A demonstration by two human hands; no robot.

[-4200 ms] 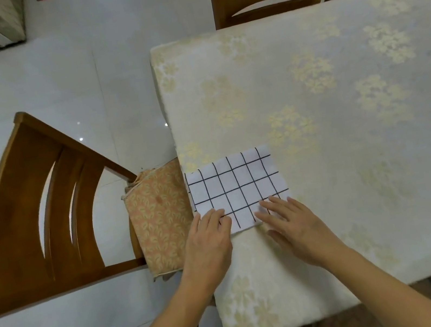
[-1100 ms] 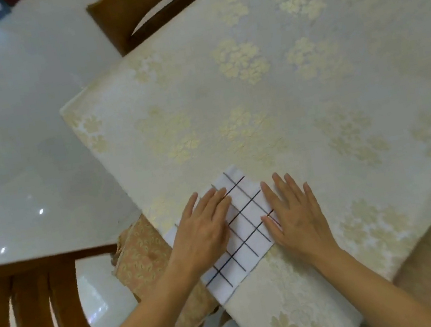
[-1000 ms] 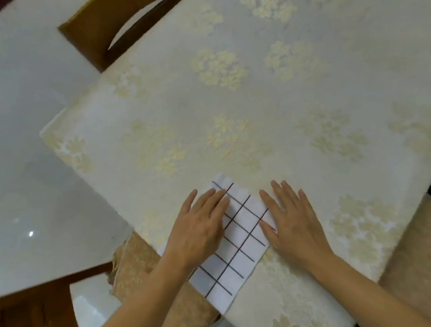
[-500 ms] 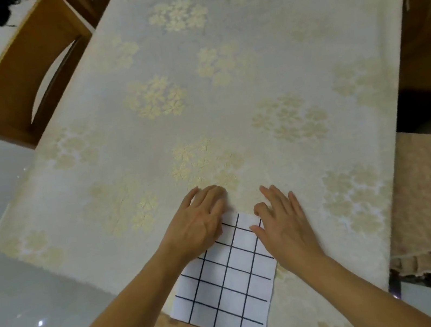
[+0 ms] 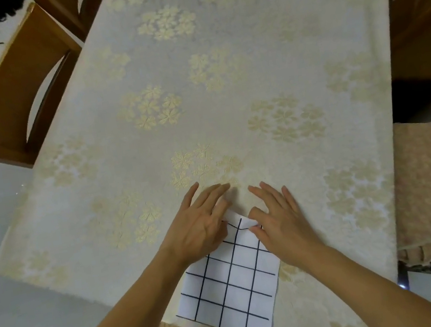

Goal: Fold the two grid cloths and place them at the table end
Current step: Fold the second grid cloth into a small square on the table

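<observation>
Both hands lie flat with fingers spread on the far edge of the grid cloth (image 5: 228, 284): left hand (image 5: 199, 228) and right hand (image 5: 277, 218) just apart, pressing, not gripping. It looks folded into a compact rectangle at the near end of the desk (image 5: 225, 90), its near edge overhanging. Its long axis runs away from the person, tilted slightly right. A second cloth isn't discernible, so that remains uncertain.

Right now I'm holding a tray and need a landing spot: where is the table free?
Free: the tablecloth beyond both hands, between the wooden chair and the opposite edge. Also the strip left of the left hand. Crowded: the near edge, where the left hand and right hand rest on the grid cloth.
</observation>
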